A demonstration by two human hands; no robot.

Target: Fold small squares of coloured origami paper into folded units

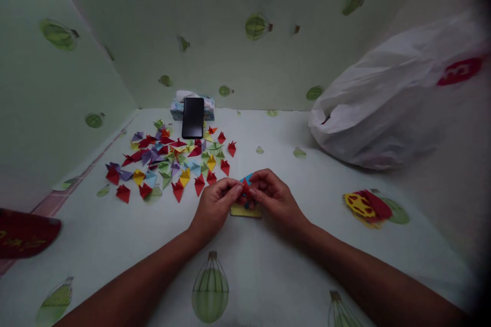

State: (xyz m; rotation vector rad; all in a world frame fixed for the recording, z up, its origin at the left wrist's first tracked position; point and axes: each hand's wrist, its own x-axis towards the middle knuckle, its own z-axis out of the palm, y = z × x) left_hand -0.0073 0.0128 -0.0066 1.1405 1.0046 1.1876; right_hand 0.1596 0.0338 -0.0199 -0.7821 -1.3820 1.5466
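My left hand (217, 204) and my right hand (274, 195) meet in the middle of the sheet, fingers pinched together on a small folded paper piece (245, 186) that shows red and blue. Both hands hover just above a small yellow paper pad (245, 212) lying flat on the balloon-patterned sheet (245, 265). A spread of several folded paper pieces (172, 161) in red, yellow, purple, green and blue lies to the upper left of my hands.
A black phone (193, 117) leans against a tissue box (176, 107) at the back. A large white plastic bag (391, 102) sits at the right. A red and yellow item (364, 205) lies right of my hands. A dark red object (23, 232) shows at the left edge.
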